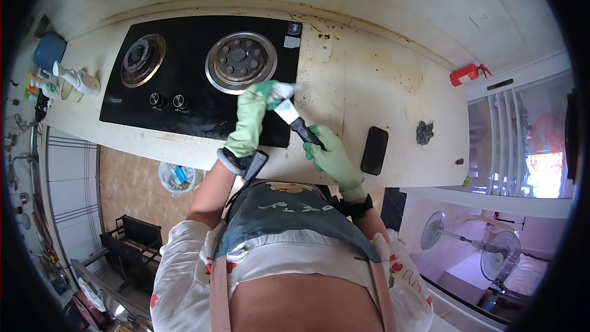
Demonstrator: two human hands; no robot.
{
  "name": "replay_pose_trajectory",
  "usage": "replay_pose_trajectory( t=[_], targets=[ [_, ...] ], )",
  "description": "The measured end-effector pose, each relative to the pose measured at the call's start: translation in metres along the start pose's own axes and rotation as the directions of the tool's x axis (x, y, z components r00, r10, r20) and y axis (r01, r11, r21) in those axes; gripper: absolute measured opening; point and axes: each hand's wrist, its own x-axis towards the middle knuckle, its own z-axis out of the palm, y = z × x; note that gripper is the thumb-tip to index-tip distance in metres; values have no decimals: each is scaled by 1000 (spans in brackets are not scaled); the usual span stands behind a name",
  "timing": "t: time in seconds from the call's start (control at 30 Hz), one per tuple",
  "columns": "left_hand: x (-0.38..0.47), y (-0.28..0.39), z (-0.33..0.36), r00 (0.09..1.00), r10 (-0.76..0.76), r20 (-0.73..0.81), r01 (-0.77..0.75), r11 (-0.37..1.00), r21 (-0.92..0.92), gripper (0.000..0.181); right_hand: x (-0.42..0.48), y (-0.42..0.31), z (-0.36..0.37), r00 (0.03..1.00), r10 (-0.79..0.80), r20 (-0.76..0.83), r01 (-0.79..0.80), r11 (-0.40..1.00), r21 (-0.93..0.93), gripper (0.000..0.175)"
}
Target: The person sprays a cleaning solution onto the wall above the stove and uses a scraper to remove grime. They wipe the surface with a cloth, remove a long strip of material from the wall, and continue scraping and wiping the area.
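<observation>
My right hand (333, 150), in a pale green rubber glove, grips the black handle of a scraper (302, 127) with a wide metal blade. The blade points up and left, toward my left hand (256, 108). That hand, gloved the same way, holds a crumpled white cloth or tissue (286, 88) right at the blade's end; whether they touch is hard to tell. Both hands are over the right edge of a black glass gas cooktop (191, 62). Its right burner (241, 57) lies just beyond my left hand. The left burner (143, 61) has brownish stains.
On the stained pale countertop (364, 87) lie a black smartphone (374, 151) and a dark steel-wool scourer (424, 132). A red fire extinguisher (465, 75) is at the far right. Spray bottles (80, 82) stand left of the cooktop. A lined waste bin (179, 178) sits on the floor below.
</observation>
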Motion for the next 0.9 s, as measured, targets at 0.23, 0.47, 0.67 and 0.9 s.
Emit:
replay_pose_trajectory(
  t=[0.23,0.47,0.67,0.9],
  targets=[
    [-9,-1,-18,957,-168,235,263,841,-472,38,-8,6,-10,1000,16,-5,-14,956,294,44],
    [-31,10,4,935,-247,255,345,798,-493,23,6,5,6,920,-331,-211,293,936,-194,63],
    [-31,14,0,956,-221,191,279,886,-369,33,-6,18,13,949,-296,-112,219,869,-443,60],
    [-23,2,-25,991,-42,125,99,863,-495,39,-8,49,-20,980,-137,-143,67,907,-416,61]
  ],
)
